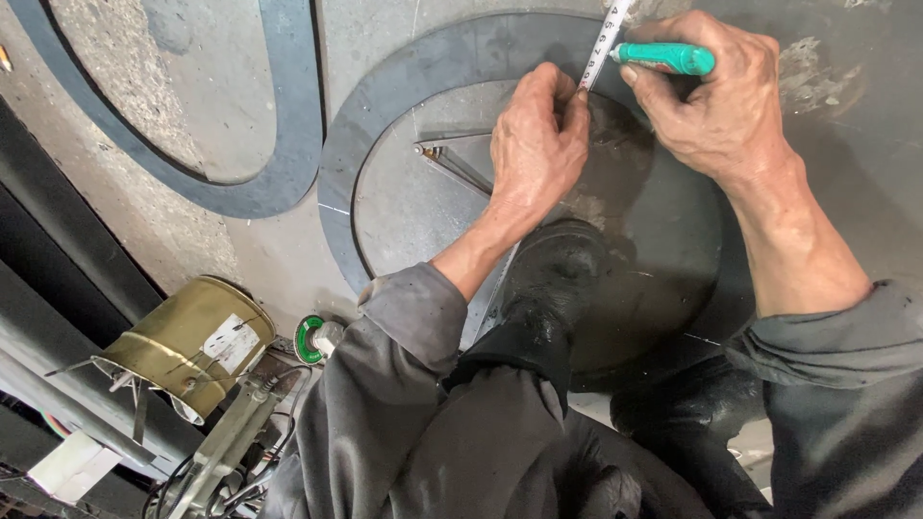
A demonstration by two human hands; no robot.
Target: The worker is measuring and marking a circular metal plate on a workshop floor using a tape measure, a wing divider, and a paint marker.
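Beneath both of your hands lies a flat steel ring (338, 173) on the concrete floor (154, 231), a round steel disc (663, 231) set inside it. A second curved steel strip (288, 144) lies well to the left of your left hand. Below that hand, your black boot (553, 279) stands on the disc. Lower left, a brass-coloured can (187, 341) lies tilted. Your left hand (534, 144) pinches a tape measure (606, 38) flat against the ring (fingers closed on the blade). Your right hand (716, 96), just beside it, grips a green marker (668, 58), its tip at the tape.
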